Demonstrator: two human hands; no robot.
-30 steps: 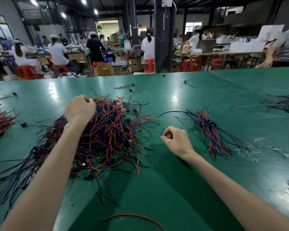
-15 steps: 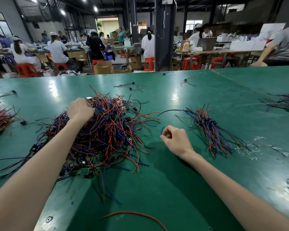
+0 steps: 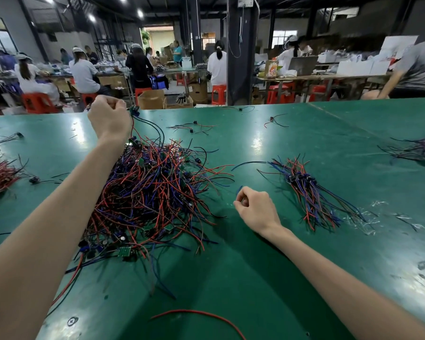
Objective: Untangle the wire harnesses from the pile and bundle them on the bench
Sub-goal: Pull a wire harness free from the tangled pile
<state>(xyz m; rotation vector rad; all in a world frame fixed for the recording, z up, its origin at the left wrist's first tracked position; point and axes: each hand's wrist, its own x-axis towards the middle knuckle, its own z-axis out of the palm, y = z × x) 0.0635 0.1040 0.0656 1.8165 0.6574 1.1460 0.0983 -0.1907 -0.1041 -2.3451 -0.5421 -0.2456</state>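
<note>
The left hand [image 3: 109,119] grasps a harness [image 3: 134,111], pile [image 3: 152,192] below it. The right hand [image 3: 254,208] is curled, bundle [image 3: 302,179] to its right; its hold I cannot tell.

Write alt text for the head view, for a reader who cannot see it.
The left hand holds a wire harness above the tangled red, blue and black pile on a green bench. The right hand rests curled near a smaller bundle.
</note>
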